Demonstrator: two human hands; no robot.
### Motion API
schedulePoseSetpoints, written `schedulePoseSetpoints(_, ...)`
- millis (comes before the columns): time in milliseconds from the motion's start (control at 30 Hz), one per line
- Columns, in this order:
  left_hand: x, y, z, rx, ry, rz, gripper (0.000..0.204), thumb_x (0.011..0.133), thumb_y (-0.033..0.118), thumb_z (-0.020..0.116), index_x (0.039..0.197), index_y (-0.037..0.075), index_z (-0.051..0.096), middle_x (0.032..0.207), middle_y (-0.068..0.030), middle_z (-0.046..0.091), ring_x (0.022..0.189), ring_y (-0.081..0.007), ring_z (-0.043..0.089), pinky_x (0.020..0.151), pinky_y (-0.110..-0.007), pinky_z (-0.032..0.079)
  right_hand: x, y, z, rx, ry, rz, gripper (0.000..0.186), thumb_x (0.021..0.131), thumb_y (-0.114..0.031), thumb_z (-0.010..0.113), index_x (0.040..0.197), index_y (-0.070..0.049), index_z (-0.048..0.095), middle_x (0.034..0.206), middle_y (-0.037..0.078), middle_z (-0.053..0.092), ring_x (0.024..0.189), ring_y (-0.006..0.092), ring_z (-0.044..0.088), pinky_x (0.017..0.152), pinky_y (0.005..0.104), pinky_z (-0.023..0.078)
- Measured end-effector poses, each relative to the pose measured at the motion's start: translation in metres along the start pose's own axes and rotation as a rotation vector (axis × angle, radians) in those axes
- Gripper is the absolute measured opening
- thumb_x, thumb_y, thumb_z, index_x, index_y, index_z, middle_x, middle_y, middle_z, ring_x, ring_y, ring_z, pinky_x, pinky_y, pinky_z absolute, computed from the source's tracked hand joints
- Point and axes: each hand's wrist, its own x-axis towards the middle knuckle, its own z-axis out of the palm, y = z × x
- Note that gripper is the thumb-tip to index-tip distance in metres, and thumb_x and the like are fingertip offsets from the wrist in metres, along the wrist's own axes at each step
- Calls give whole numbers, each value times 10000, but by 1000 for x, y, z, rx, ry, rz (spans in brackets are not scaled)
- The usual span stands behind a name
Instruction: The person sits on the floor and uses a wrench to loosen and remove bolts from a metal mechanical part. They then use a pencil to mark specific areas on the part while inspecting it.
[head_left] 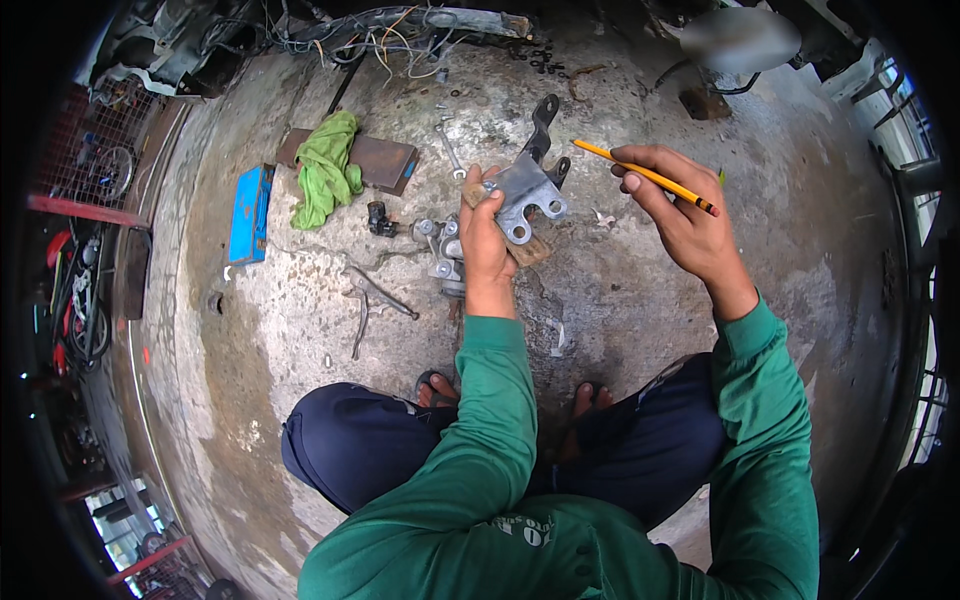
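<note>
My left hand (484,235) grips a silver metal bracket (525,188) with round holes and a dark arm reaching upward; a tan, worn piece (530,250) shows behind it, its material hard to tell. A yellow pencil (595,149) is in my right hand (690,215), its tip pointing left near the bracket, apart from it. On the concrete under my left hand lies a grey metal assembly (430,230) with a black fitting (381,218). A wrench (448,148) lies beyond the hand, and a tool like pliers (370,300) to its left.
A green rag (325,165) lies over a rusty plate (390,165) beside a blue case (250,213). Vehicle parts with loose wires (390,40) line the far edge. A red mesh frame (85,208) and a bicycle-like machine stand at left. My sandalled feet (437,387) are below.
</note>
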Motion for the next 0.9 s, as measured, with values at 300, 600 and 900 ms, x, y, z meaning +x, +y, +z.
schedulePoseSetpoints(300,-1,4,-8,-440,-77,-327,574,975,268,498,1491,20,468,1390,-215,610,1217,-428,635,1003,-726,494,0,2,-2,10,28,-17,227,983,-127,677,1164,5,717,986,124,735,876,209,704,765,332,546)
schedulePoseSetpoints(600,-7,9,2,-617,-54,-433,562,998,336,465,1447,3,521,1453,-267,547,1308,-484,551,1083,-783,388,-2,0,-1,54,39,13,226,978,-131,677,1149,11,717,990,136,736,899,227,711,772,342,541)
schedulePoseSetpoints(900,-8,5,1,-905,-158,-498,577,1009,349,431,1454,-12,506,1441,-289,546,1300,-502,546,1072,-777,402,-1,-1,-1,72,79,14,234,985,-119,664,1172,13,714,1005,130,743,920,208,720,799,324,552)
